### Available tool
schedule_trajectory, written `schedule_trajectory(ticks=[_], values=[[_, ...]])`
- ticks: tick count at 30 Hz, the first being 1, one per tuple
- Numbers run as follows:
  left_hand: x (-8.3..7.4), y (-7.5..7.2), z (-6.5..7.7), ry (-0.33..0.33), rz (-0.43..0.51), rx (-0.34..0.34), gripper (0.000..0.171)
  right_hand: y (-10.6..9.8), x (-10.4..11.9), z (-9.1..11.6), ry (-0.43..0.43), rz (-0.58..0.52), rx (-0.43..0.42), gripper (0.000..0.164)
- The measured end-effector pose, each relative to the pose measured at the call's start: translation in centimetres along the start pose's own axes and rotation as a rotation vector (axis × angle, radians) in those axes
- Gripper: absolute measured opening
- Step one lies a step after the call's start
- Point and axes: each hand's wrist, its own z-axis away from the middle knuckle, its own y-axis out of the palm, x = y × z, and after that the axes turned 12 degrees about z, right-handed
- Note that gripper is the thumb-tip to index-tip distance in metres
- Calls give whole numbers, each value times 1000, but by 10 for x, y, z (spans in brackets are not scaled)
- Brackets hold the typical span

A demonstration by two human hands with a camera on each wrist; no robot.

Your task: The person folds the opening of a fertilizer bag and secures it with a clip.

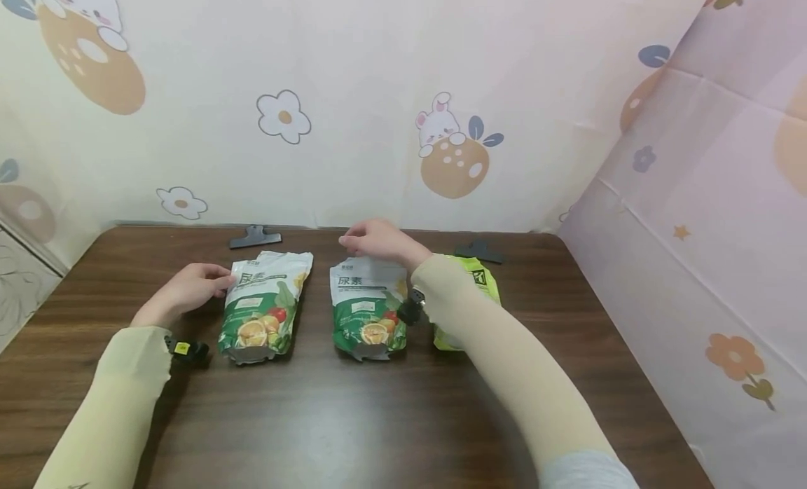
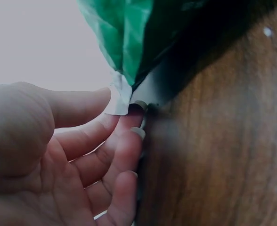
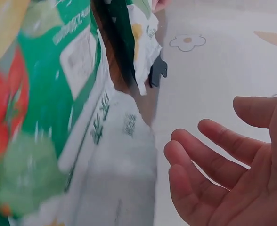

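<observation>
A white and green pouch (image 1: 261, 307) printed with fruit and vegetables lies at the left of the table. My left hand (image 1: 192, 289) pinches its left edge; in the left wrist view, thumb and forefinger hold a white corner (image 2: 119, 96) of it. A matching pouch (image 1: 368, 310) lies to its right. Just beyond the top of that second pouch hovers my right hand (image 1: 381, 240). The right wrist view shows this hand (image 3: 223, 174) apart from the pouch (image 3: 124, 155), fingers loosely bent around nothing. A yellow-green bag (image 1: 484, 282) is partly covered by my right forearm.
Two dark clips lie along the back of the wooden table (image 1: 315, 433): one clip (image 1: 255, 237) behind the left pouch, the other clip (image 1: 479, 251) behind the yellow-green bag. A patterned curtain (image 1: 353, 69) hangs behind the table, and more hangs on the right.
</observation>
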Motion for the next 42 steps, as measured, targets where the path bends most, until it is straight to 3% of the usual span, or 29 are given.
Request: schedule_trajectory(ticks=[14, 28, 35, 42], values=[[3, -3, 0, 31, -36, 12, 55, 29, 28, -24, 142, -478, 178, 48], [4, -2, -1, 14, -13, -5, 54, 53, 41, -36, 182, -585, 297, 57], [5, -1, -2, 8, -1, -43, 51, 55, 43, -35, 173, -593, 302, 56], [6, -2, 0, -36, 54, -40, 50, 57, 41, -37, 195, -700, 304, 54]])
